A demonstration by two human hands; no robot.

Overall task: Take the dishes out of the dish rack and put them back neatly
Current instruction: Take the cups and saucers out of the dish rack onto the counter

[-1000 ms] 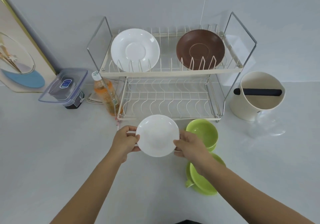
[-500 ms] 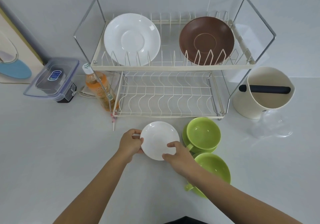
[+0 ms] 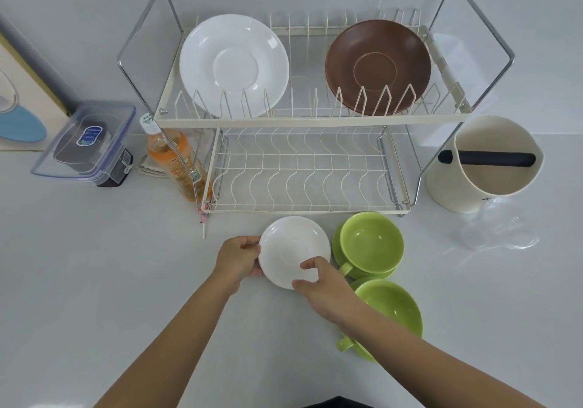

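A small white saucer (image 3: 288, 248) lies low over the counter in front of the two-tier dish rack (image 3: 310, 122). My left hand (image 3: 238, 259) grips its left rim and my right hand (image 3: 326, 287) holds its near right rim, thumb on top. On the rack's upper tier a white plate (image 3: 234, 65) stands at the left and a brown plate (image 3: 378, 66) at the right. The lower tier holds nothing. Right of the saucer sit two green cups on green saucers, one farther (image 3: 372, 246) and one nearer (image 3: 392, 311), the nearer partly hidden by my right forearm.
An orange drink bottle (image 3: 176, 163) leans at the rack's left foot, with a clear lidded box (image 3: 85, 142) farther left. A cream tub with a black bar (image 3: 482, 163) stands right of the rack, clear plastic lids (image 3: 498, 234) before it. A framed picture (image 3: 19, 92) leans at far left.
Both hands brought the white saucer down and toward the counter beside the green cups. My right hand slid from the right rim to the near rim. The view shifted closer to the rack.
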